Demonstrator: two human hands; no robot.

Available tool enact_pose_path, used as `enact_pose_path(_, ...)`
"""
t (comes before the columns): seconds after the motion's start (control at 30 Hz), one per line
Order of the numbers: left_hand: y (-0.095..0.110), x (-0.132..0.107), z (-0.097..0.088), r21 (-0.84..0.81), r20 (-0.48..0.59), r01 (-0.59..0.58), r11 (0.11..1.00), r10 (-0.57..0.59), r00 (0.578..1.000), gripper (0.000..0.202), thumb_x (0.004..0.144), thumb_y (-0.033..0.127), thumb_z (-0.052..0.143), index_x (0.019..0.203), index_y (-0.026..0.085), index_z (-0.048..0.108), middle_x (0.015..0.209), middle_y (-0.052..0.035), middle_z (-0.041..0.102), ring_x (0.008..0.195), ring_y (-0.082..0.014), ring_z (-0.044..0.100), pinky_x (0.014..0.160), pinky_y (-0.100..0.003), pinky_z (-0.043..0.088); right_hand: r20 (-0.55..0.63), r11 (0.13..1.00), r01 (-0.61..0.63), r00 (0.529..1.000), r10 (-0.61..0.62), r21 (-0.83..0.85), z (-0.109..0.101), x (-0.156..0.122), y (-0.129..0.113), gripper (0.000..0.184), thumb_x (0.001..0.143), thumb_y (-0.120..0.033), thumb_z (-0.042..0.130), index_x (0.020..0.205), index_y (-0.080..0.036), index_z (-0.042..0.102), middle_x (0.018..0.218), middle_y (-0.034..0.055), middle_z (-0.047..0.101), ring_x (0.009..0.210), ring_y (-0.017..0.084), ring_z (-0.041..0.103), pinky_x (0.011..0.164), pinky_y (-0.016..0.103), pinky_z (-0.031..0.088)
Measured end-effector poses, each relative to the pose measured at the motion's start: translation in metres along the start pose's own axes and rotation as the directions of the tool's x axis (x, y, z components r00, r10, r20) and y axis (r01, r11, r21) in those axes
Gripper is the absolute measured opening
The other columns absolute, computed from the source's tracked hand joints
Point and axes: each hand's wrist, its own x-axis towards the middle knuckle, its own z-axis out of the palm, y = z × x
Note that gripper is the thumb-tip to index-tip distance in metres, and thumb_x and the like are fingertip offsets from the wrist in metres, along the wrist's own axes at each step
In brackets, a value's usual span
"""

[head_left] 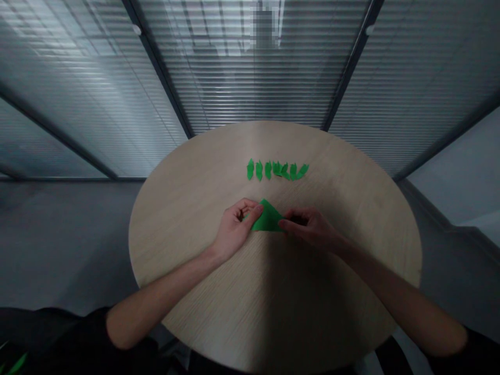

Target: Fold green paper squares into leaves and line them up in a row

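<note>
Between my two hands is a sheet of green paper (269,217), folded into a triangle with its point away from me and its long edge towards me. My left hand (238,224) pinches its left side, the thumb lying on top of the paper. At the right corner, my right hand (308,227) grips the paper between thumb and fingers. Beyond the hands lies a row of several small folded green paper pieces (268,170), shaped like leaves. Some on the right of the row touch or overlap.
The round wooden table (187,208) carries everything. Past its far edge stand glass panels with blinds (253,99) and dark frames. A shadow falls across the near right part of the tabletop. Grey floor (78,234) shows to the left.
</note>
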Motion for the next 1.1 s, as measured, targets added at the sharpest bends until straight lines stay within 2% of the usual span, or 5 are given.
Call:
enact_pose_path(0.13, -0.004, -0.005, 0.005, 0.111, 0.144, -0.013, 0.994, -0.003, 0.990, 0.031, 0.092, 0.046, 0.068, 0.082, 0.016, 0.065, 0.065, 0.0024, 0.058, 0.060, -0.0112, 0.051, 0.058, -0.023, 0.042, -0.098, 0.996, 0.057, 0.994, -0.049, 0.074, 0.001, 0.004, 0.001, 0.035, 0.089, -0.053, 0.068, 0.085, -0.018, 0.070, 0.071, -0.0008, 0.059, 0.060, 0.012, 0.053, 0.054, 0.024, 0.040)
enact_pose_path(0.27, -0.005, -0.011, 0.010, 0.212, 0.216, -0.023, 0.977, -0.024, 0.976, 0.030, 0.094, 0.043, 0.065, 0.083, 0.016, 0.067, 0.068, 0.0016, 0.058, 0.064, -0.0122, 0.051, 0.059, -0.023, 0.040, -0.107, 0.995, 0.076, 0.992, -0.069, 0.071, 0.002, 0.005, 0.001, 0.032, 0.089, -0.050, 0.069, 0.083, -0.018, 0.068, 0.069, -0.0014, 0.059, 0.059, 0.012, 0.052, 0.054, 0.024, 0.042)
enact_pose_path(0.57, -0.005, -0.011, 0.010, 0.230, 0.225, -0.016, 0.973, -0.037, 0.974, 0.028, 0.094, 0.042, 0.064, 0.082, 0.016, 0.066, 0.069, 0.0017, 0.057, 0.065, -0.0124, 0.050, 0.061, -0.024, 0.039, -0.063, 0.999, 0.032, 0.998, -0.029, 0.041, -0.001, 0.002, 0.004, 0.024, 0.084, -0.042, 0.073, 0.084, -0.018, 0.072, 0.074, 0.0013, 0.067, 0.064, 0.014, 0.060, 0.059, 0.025, 0.047)
enact_pose_path(1.1, -0.004, -0.010, 0.011, 0.130, 0.220, 0.044, 0.991, -0.072, 0.973, 0.028, 0.092, 0.043, 0.067, 0.084, 0.015, 0.067, 0.069, 0.0013, 0.056, 0.064, -0.0118, 0.048, 0.057, -0.023, 0.036, -0.069, 0.995, 0.004, 0.998, 0.003, 0.099, 0.000, 0.001, 0.004, 0.025, 0.079, -0.042, 0.077, 0.083, -0.018, 0.074, 0.073, 0.0010, 0.067, 0.064, 0.013, 0.060, 0.058, 0.025, 0.047)
